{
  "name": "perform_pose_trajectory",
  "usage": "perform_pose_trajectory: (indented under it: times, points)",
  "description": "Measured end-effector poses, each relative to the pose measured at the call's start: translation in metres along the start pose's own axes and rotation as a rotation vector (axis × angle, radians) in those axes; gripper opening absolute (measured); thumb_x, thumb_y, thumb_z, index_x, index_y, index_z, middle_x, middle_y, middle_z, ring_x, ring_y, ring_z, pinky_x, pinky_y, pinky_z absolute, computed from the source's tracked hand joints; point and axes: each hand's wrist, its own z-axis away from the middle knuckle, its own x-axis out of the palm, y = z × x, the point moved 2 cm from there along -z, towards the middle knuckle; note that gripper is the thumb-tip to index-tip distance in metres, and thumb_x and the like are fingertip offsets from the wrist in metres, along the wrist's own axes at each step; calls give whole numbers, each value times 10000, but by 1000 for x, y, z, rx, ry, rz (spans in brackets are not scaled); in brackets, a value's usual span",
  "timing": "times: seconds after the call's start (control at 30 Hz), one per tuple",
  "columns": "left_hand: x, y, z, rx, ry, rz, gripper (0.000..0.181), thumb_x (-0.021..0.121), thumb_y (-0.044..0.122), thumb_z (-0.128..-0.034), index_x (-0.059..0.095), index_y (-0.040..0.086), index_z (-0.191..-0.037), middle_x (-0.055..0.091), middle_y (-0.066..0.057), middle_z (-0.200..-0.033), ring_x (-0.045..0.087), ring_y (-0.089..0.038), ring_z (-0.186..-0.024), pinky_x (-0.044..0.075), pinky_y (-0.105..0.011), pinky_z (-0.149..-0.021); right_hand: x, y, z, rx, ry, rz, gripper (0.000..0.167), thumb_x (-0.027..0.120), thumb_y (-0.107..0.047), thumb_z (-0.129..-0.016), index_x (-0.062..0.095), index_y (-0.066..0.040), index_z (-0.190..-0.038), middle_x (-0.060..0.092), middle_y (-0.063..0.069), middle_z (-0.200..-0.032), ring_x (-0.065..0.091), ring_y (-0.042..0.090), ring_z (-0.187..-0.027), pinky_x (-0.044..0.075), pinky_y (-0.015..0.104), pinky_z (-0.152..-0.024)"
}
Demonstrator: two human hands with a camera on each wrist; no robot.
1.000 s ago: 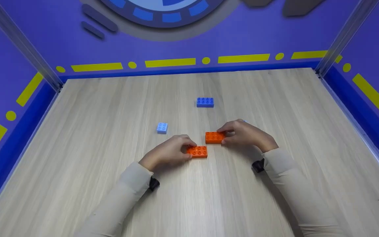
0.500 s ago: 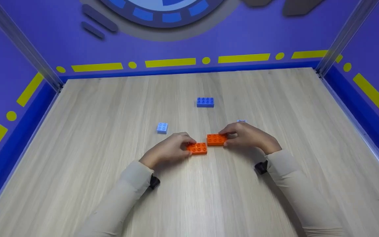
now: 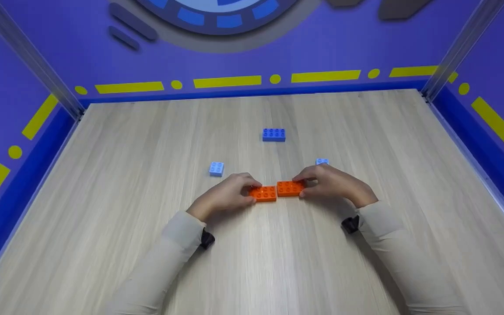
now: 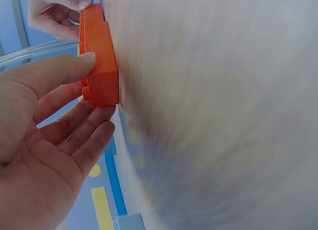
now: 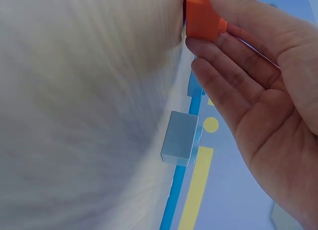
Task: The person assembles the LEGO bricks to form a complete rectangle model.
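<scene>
one orange brick [image 3: 266, 194] pinched in your left hand [image 3: 225, 196], second orange brick [image 3: 288, 189] in your right hand [image 3: 336, 185], well in from back edge of table [image 3: 252, 262]. looks like lining-up step; next prob calls for fixing slight offset.

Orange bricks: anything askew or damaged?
Slightly askew: the right orange brick sits a little farther back than the left orange brick, so their long edges step instead of lining up. No visible damage.
</scene>
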Motion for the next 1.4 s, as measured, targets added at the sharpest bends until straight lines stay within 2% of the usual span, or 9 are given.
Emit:
perform_pose_trajectory:
  times: [0.2,0.43,0.83,1.17,1.4]
  points:
    - [0,0,-2,-9,6,-6,390,663,117,-875,630,79,-1262,623,-60,-1197,551,-171,-1055,465,-341,-948,1,1,1,-7,-4,-8,372,748,-172,-828,687,-79,-1183,689,65,-1153,629,222,-1040,505,423,-937]
    - [0,-1,-4,-20,17,21,395,649,96,-872,625,71,-1265,622,-66,-1218,555,-183,-1116,448,-352,-1003,1,1,1,-27,0,-12,374,754,-169,-824,688,-73,-1179,691,71,-1154,637,225,-1051,509,418,-935]
    - [2,-1,-5,12,35,34,380,669,101,-871,633,58,-1247,631,-80,-1202,560,-208,-1119,436,-373,-1017,2,2,2,-47,9,-18,378,761,-177,-818,689,-75,-1174,693,68,-1146,638,227,-1062,509,413,-939]
    - [4,-4,-5,3,57,101,394,681,90,-859,631,58,-1249,635,-79,-1209,560,-214,-1124,429,-382,-1025,2,-1,4,-47,7,-13,364,753,-167,-826,689,-74,-1172,691,75,-1143,633,237,-1049,507,431,-931]
    - [8,-9,-4,-4,100,166,406,694,80,-841,638,65,-1243,643,-85,-1217,558,-231,-1173,400,-386,-1063,3,-2,3,-44,15,-18,361,757,-158,-821,685,-67,-1163,685,76,-1133,626,236,-1047,503,434,-932]
